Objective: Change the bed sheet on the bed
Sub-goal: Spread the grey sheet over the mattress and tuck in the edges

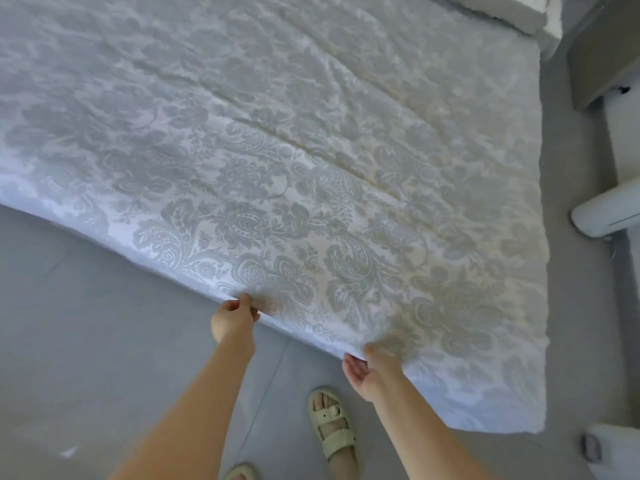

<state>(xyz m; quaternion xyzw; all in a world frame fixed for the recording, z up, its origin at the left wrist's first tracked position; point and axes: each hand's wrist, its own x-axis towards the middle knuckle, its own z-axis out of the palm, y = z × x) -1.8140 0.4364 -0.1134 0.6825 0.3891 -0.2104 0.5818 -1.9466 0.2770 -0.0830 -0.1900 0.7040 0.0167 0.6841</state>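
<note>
The left hand (233,320) and right hand (367,372) pinch the bed sheet (277,150) at its near edge; it stretches toward the upper left.

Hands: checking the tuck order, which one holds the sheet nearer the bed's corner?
The right hand; the left hand pinches the sheet farther from the corner.
</note>
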